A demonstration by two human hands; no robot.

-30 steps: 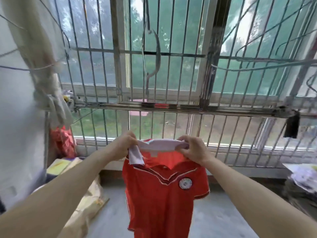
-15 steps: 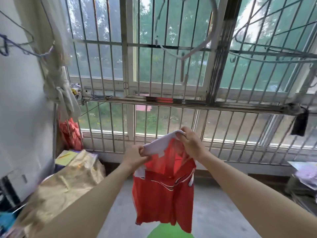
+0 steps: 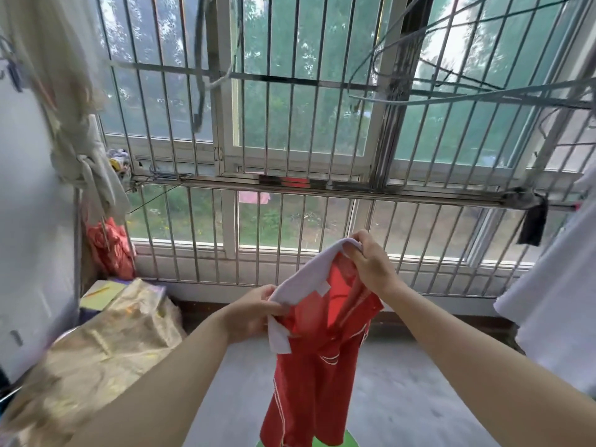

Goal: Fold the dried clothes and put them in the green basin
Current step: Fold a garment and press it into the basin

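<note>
Before the barred window, above the bare concrete floor | red shirt hangs doubled lengthwise, hem over green basin at bottom frame edge | left hand and right hand each pinch white collar | advice: align sleeves, keep collar taut, then halve.

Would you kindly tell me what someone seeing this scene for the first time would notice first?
The bright red polo shirt with a white collar hangs in the centre foreground, gripped at the collar by the left hand lower down and the right hand higher up. Behind it, the barred metal window grille fills the background. A sliver of the green plastic basin shows on the floor below the shirt's hem.
</note>
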